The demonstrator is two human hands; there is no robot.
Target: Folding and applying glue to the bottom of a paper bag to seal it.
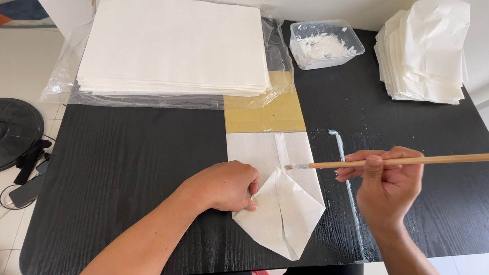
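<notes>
At frame centre, the left hand (225, 187) presses the half-folded paper bag (281, 201) flat; the right hand (384, 182) pinches a paste-tipped stick (409, 160); finished bags (426, 50) are stacked upper right.

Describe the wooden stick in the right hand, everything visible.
The wooden stick is thin, straight and light brown, lying almost level across the picture. The right hand grips it near its middle between thumb and fingers; its far end runs off the right edge. The left tip is smeared with white paste and sits over the folded white paper, at the top of a flap, which the left hand presses down. Contact with the paper cannot be told.
</notes>
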